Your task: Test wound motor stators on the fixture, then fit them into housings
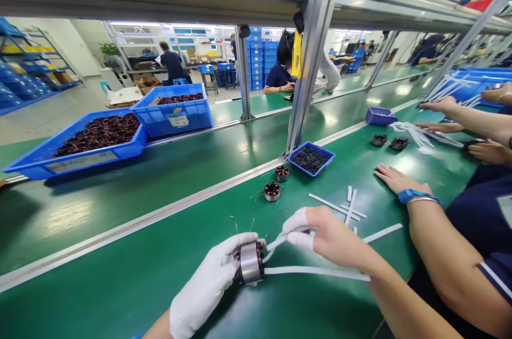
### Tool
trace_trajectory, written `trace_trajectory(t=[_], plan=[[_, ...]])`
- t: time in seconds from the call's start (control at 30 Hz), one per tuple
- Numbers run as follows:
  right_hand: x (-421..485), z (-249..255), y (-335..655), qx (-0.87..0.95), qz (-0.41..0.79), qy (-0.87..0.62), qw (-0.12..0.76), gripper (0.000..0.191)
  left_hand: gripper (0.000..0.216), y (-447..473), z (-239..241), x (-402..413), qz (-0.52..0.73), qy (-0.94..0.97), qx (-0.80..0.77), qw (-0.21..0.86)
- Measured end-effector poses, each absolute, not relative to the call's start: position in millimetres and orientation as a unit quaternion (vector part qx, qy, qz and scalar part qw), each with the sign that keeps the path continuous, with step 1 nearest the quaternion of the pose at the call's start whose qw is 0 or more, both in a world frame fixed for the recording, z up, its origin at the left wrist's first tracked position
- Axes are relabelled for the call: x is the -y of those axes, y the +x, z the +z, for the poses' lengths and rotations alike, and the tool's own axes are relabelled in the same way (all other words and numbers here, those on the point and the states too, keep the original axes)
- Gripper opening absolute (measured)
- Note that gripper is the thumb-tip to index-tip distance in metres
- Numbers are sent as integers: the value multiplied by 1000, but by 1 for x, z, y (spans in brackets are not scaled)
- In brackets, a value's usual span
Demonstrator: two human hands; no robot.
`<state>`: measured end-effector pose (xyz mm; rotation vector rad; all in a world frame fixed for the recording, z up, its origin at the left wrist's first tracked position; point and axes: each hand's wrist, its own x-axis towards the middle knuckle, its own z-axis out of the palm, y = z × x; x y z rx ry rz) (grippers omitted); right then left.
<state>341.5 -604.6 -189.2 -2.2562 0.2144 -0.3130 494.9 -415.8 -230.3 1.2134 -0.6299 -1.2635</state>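
Observation:
My left hand (208, 283), in a white glove, is closed round a small metal motor stator (251, 263) with copper windings and thin wire leads sticking up. My right hand (326, 235), bare except for white finger cots on thumb and forefinger, pinches a white sleeve tube (280, 240) at the stator's top. A second long white tube (316, 272) runs from the stator under my right wrist. Two more stators (272, 191) (281, 172) stand on the green bench beyond. Loose white tubes (344, 207) lie to the right.
A small blue tray (296, 153) of dark parts sits by the frame post (308, 56). Large blue bins (132, 144) (176, 115) of wound coils stand at the back left. A neighbouring person's hand (396, 179) with a blue wristband rests flat at right; other workers' hands lie beyond.

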Motion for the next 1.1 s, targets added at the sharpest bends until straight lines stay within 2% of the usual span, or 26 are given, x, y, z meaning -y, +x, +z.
trace_trajectory(t=[0.27,0.43,0.6,0.83,0.97,1.1], plan=[[568,-232,373,-132,-126,-858,480,12,56,487,-226,419,-528,557,251,590],[566,-239,371,-155,-98,-840,511,13,57,484,-228,419,-513,566,265,589],[567,-239,370,-145,-112,-870,457,16,57,483,-229,419,-511,549,285,597],[567,-239,372,-101,-132,-916,365,15,45,483,-241,419,-443,601,307,590],[572,-241,370,-93,-144,-936,308,17,46,483,-242,419,-440,601,312,590],[573,-245,371,-50,-156,-943,289,22,48,482,-246,419,-432,610,336,573]])
